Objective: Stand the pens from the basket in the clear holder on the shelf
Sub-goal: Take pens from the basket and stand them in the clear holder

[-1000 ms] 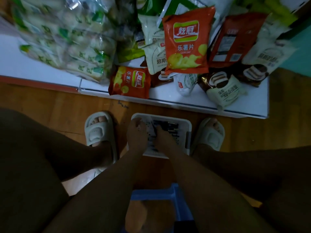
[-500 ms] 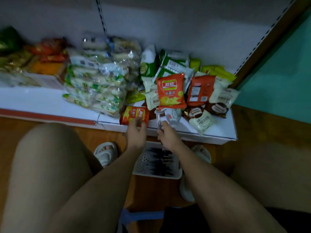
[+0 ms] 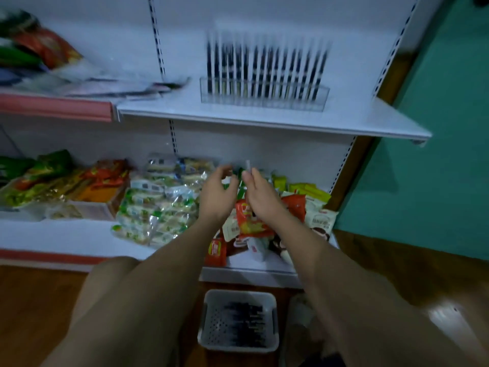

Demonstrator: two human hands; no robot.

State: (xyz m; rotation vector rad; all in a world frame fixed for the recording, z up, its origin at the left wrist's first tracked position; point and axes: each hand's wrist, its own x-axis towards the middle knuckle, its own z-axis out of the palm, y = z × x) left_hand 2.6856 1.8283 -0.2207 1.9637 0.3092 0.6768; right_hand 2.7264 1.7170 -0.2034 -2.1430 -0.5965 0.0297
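Compared with half a second ago, I see the view tilted upward: the upper shelf (image 3: 264, 112) and the clear holder (image 3: 264, 95) on it have come into sight, and the basket (image 3: 238, 320) now sits at the bottom edge rather than just under the hands. Both hands have risen from the lower shelf edge to a point in front of the snack packets (image 3: 164, 205), below the upper shelf.

Left to right:

1. Left hand (image 3: 215, 193): raised, back toward the camera, fingers loosely curled with the thumb toward the right hand. I see nothing gripped in it; it is released.
2. Right hand (image 3: 260, 193): raised just beside the left hand, fingers pointing up. A thin pale pen (image 3: 248, 165) projects above the fingertips, so I read the hand as grasping it. Motion blur hides how the fingers lie around it.

The holder stands toward the right of the upper shelf, with a row of dark pens (image 3: 264, 67) upright in it. More pens lie flat in the basket on the wooden floor (image 3: 397, 260), between the forearms.
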